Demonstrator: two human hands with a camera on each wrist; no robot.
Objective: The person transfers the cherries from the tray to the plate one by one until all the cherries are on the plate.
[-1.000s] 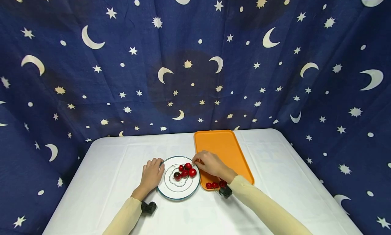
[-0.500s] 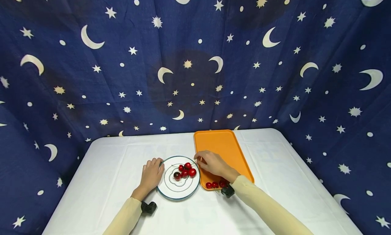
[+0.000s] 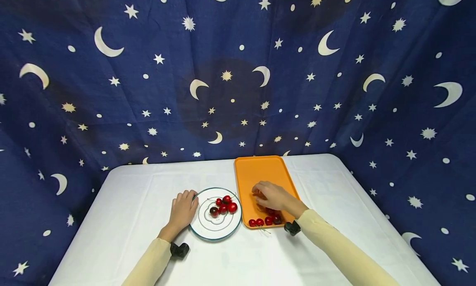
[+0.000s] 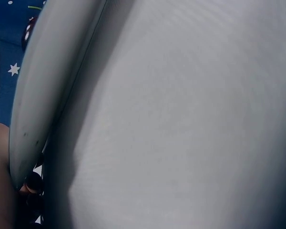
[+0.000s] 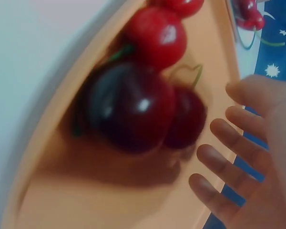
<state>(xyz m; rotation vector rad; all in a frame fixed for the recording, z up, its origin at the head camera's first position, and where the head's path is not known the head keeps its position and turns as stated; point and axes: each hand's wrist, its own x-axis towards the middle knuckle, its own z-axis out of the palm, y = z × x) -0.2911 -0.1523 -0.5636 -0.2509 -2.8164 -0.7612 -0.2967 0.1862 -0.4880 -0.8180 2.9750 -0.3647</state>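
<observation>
Several red cherries [image 3: 223, 208], some with stems, lie together on a round white plate [image 3: 229, 225] with a blue-green rim. My left hand [image 3: 183, 209] holds the plate's left edge; in the left wrist view the plate [image 4: 47, 71] stands between the hand at the lower left and dark fingertips beneath the rim. Over the orange tray [image 3: 260, 168], my right hand [image 3: 273, 197] hovers with fingers apart and nothing in them. More cherries [image 3: 268, 220] lie along the tray's near edge. The right wrist view shows a dark cherry [image 5: 133, 107] close up, apart from the fingertips.
Plate and tray stand side by side on a white-covered table [image 3: 145, 195], almost touching. Some cherry stems poke over the tray's near rim. A blue curtain [image 3: 167, 71] with moons and stars hangs behind the table and at both sides.
My right hand has left the stem at the plate's right rim and moved right, over the tray. The cherries on the plate stay put. My left hand keeps its place at the plate.
</observation>
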